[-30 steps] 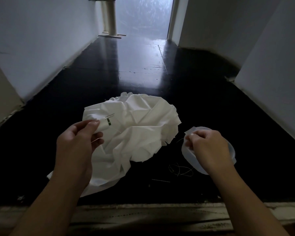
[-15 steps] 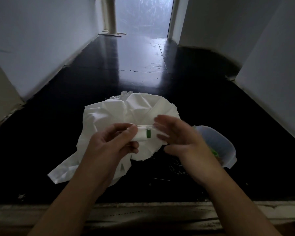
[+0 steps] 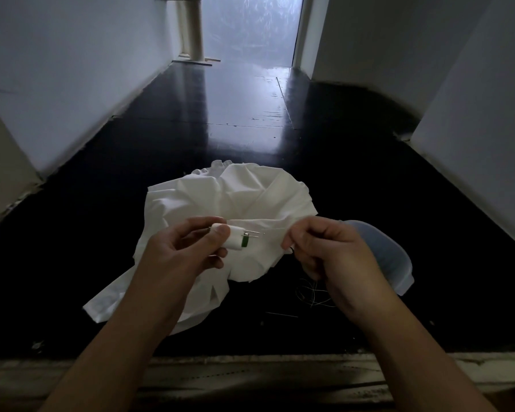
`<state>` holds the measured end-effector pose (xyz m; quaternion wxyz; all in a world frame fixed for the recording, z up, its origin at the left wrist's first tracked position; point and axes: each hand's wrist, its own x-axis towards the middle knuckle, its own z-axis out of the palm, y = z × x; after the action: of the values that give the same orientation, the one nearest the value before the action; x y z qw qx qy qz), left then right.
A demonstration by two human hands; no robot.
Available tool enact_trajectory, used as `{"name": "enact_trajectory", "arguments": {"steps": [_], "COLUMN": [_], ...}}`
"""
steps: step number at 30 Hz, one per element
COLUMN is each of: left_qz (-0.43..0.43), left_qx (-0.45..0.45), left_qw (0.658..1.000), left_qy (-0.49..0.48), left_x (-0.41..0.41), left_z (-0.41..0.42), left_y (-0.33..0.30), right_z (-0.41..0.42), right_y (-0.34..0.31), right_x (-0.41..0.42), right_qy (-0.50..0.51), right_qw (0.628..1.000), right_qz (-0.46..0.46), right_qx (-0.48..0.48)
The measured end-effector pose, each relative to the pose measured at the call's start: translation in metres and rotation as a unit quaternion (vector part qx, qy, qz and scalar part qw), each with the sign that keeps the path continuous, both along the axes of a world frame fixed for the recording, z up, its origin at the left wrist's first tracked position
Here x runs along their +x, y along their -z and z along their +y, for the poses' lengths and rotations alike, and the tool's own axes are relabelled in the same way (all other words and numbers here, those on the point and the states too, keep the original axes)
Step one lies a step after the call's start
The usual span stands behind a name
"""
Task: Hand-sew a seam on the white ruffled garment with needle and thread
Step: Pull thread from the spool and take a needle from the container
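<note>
Garment on floor, centre, before me. Plastic container just right of it; loose thread on floor between them, nearer me. My left hand and right hand over its near edge.

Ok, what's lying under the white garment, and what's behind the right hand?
Under the white garment only the black floor shows around its edges; anything beneath the cloth is covered. Behind the right hand sits a translucent plastic container, its contents hidden.
</note>
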<state>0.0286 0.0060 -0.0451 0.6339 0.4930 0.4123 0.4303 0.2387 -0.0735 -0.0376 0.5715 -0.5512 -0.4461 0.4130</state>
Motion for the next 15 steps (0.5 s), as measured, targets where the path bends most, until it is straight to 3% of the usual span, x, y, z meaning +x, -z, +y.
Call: {"name": "enact_trajectory", "arguments": {"steps": [6, 10, 15], "left_qz": [-0.071, -0.031, -0.04], "left_qx": [-0.056, -0.034, -0.035], "left_qw": [0.995, 0.99, 0.984], "left_qy": [-0.051, -0.136, -0.167], "left_x": [-0.004, -0.008, -0.012], "left_z": [0.006, 0.011, 0.017], "left_y": [-0.004, 0.002, 0.002], "right_z": [0.001, 0.0, -0.001], "right_y": [0.001, 0.001, 0.003], "right_x": [0.008, 0.012, 0.017], "right_qy": [0.097, 0.129, 0.2], "right_qw": [0.995, 0.991, 0.978], "right_qz": [0.021, -0.006, 0.004], "right_qx": [-0.031, -0.042, -0.049]}}
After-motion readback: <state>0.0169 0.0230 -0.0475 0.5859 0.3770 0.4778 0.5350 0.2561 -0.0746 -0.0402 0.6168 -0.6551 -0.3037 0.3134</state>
